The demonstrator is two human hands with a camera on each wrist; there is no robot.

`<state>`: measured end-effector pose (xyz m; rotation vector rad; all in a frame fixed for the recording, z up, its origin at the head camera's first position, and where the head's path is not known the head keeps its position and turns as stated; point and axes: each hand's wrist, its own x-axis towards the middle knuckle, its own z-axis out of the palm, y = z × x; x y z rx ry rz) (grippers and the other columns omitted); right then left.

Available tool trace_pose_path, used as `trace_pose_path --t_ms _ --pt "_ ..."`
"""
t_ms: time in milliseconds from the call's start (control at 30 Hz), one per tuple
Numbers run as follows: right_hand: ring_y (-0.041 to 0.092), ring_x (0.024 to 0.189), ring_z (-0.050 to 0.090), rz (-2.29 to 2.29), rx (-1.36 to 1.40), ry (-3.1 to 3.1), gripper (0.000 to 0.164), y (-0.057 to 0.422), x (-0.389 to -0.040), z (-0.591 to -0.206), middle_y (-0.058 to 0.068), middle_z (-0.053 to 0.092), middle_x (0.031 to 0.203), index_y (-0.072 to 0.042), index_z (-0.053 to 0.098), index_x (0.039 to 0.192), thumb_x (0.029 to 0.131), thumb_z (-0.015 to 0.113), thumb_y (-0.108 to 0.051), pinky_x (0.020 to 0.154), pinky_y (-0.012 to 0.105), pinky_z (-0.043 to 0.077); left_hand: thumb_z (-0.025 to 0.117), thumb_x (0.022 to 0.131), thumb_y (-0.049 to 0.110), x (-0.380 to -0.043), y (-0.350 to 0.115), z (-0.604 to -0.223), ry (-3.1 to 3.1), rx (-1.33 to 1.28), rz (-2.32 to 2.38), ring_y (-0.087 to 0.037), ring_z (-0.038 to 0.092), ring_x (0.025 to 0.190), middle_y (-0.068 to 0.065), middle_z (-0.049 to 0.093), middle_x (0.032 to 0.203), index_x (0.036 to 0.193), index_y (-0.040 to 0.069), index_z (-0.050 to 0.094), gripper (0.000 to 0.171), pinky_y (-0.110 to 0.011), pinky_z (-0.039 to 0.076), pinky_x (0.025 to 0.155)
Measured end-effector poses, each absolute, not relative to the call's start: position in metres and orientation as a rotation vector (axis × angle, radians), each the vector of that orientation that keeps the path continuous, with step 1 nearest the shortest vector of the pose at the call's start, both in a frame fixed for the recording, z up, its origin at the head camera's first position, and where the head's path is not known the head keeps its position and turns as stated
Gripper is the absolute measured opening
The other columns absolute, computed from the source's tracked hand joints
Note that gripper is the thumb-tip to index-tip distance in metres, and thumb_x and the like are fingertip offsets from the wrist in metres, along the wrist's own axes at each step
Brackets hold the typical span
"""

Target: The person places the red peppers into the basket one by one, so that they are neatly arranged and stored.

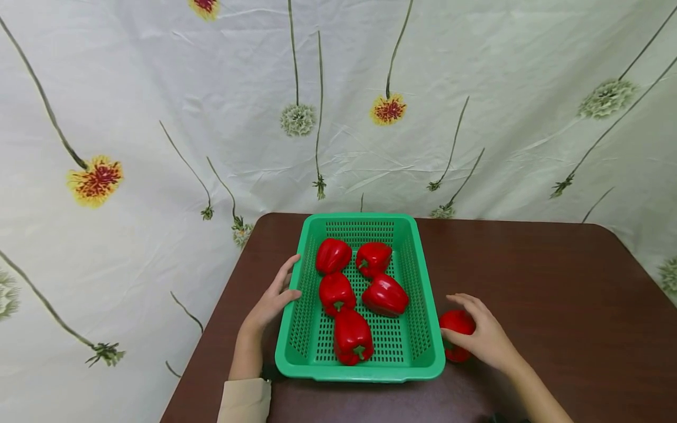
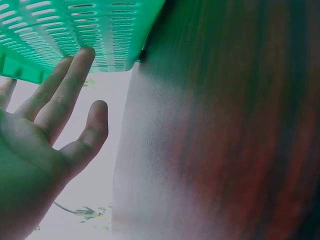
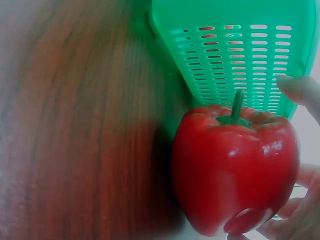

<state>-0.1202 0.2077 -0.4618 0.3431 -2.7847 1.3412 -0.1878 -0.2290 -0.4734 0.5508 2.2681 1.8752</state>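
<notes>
A green plastic basket stands on the table with several red bell peppers inside, among them a front one and a right one. My left hand is at the basket's left side, fingers spread and fingertips at its wall. The left wrist view shows that hand below the slotted wall. Outside the basket on the right, another red bell pepper sits on the table, green stem towards the basket. Around it my right hand arches, the thumb apart from it in the right wrist view.
The dark brown wooden table reaches far to the right of the basket. Behind it hangs a pale cloth printed with flowers. Something dark shows at the bottom edge near the right forearm.
</notes>
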Motion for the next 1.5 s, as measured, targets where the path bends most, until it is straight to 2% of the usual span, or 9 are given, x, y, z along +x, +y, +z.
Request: trace_pose_path --t_ms 133,233,600,900,1167,1500 --pt "0.038 0.117 0.048 1.355 0.329 -2.808 0.062 0.209 -0.118 -0.464 0.021 0.040 0.142 -0.005 0.054 0.135 0.083 0.077 -0.030 0.076 0.039 0.051 0.047 0.093 0.010 -0.188 -0.229 -0.474 2.255 0.563 1.883 -0.040 0.045 0.120 -0.029 0.035 0.143 0.158 0.017 0.012 0.074 -0.044 0.044 0.089" --pt "0.037 0.111 0.053 1.374 0.315 -2.811 0.063 0.210 -0.117 -0.467 0.021 0.040 0.141 -0.005 0.053 0.134 0.082 0.078 -0.030 0.073 0.035 0.052 0.047 0.093 0.010 -0.189 -0.229 -0.474 2.252 0.570 1.881 -0.038 0.046 0.119 -0.029 0.036 0.142 0.158 0.017 0.012 0.073 -0.043 0.045 0.089" --pt "0.033 0.101 0.057 1.435 0.222 -2.823 0.067 0.216 -0.118 -0.470 0.018 0.049 0.131 -0.006 0.053 0.134 0.079 0.080 -0.031 0.069 0.036 0.052 0.046 0.092 0.009 -0.189 -0.231 -0.473 2.226 0.572 1.904 -0.029 0.051 0.113 -0.029 0.037 0.139 0.157 0.016 0.011 0.074 -0.037 0.047 0.086" --pt "0.035 0.105 0.054 1.479 0.175 -2.784 0.066 0.221 -0.124 -0.457 0.016 0.050 0.131 -0.007 0.050 0.137 0.081 0.079 -0.030 0.071 0.036 0.052 0.047 0.092 0.010 -0.188 -0.230 -0.474 2.238 0.573 1.897 -0.027 0.051 0.115 -0.029 0.037 0.140 0.158 0.016 0.011 0.075 -0.043 0.044 0.089" --pt "0.040 0.110 0.049 1.536 0.166 -2.755 0.069 0.228 -0.125 -0.435 0.018 0.045 0.136 -0.007 0.045 0.142 0.084 0.076 -0.027 0.071 0.044 0.055 0.046 0.092 0.012 -0.188 -0.228 -0.472 2.261 0.556 1.877 -0.037 0.045 0.119 -0.028 0.036 0.142 0.158 0.018 0.012 0.074 -0.047 0.041 0.091" --pt "0.037 0.111 0.049 1.563 0.218 -2.697 0.066 0.226 -0.128 -0.414 0.015 0.046 0.134 -0.010 0.045 0.142 0.085 0.075 -0.023 0.069 0.035 0.054 0.046 0.092 0.013 -0.186 -0.228 -0.471 2.283 0.537 1.865 -0.038 0.044 0.120 -0.027 0.036 0.142 0.158 0.019 0.013 0.074 -0.048 0.040 0.092"
